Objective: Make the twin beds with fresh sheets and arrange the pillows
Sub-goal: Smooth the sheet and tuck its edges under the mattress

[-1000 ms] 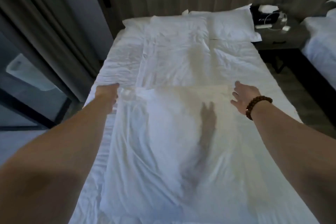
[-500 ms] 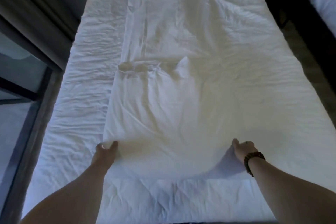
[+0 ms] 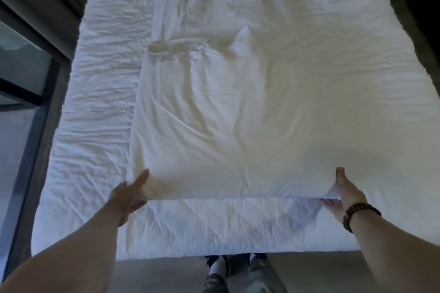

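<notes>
A white folded sheet [image 3: 226, 131] lies along the middle of the bed [image 3: 95, 102], over a wrinkled white mattress cover. My left hand [image 3: 128, 195] pinches the sheet's near left corner, thumb on top. My right hand [image 3: 342, 192], with a bead bracelet on the wrist, grips the near right corner, thumb on top and fingers under the cloth. The sheet's near edge is lifted slightly and sits a short way in from the foot of the bed. No pillows are in view.
I stand at the foot of the bed, my feet [image 3: 235, 273] on grey carpet below its edge. A dark curtain [image 3: 35, 7] and glass door [image 3: 21, 74] run along the left side. A dark gap [image 3: 419, 7] lies to the right.
Both hands have drawn back from mid-bed to the foot, taking hold of the sheet's near corners and pulling it toward me. My view has tilted down; pillows and nightstand have left the frame.
</notes>
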A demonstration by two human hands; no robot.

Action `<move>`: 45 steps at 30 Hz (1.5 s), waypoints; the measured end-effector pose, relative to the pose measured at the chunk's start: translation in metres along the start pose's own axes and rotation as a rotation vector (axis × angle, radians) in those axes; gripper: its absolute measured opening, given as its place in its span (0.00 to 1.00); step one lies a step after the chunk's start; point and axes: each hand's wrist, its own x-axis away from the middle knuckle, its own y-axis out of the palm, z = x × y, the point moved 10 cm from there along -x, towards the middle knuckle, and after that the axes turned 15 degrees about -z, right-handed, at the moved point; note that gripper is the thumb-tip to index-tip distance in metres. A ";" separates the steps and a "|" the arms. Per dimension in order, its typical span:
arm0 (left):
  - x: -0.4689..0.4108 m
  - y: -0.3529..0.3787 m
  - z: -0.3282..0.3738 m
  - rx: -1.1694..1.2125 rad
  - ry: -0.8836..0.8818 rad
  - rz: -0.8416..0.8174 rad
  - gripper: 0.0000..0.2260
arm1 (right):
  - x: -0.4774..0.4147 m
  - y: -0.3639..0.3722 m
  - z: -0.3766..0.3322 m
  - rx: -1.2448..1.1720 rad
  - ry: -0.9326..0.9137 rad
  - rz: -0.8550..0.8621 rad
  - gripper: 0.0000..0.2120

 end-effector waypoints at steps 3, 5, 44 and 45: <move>0.023 -0.009 0.025 -0.073 0.067 0.083 0.33 | 0.013 -0.012 -0.019 0.155 -0.111 0.024 0.31; 0.041 -0.007 0.038 -0.072 0.102 0.117 0.28 | 0.026 -0.020 -0.026 0.100 -0.104 0.071 0.32; -0.031 0.254 0.023 -1.624 0.602 0.294 0.30 | 0.009 0.263 0.026 1.690 -0.852 0.188 0.30; -0.035 0.253 0.024 -1.622 0.609 0.273 0.30 | 0.006 0.264 0.024 1.693 -0.857 0.183 0.30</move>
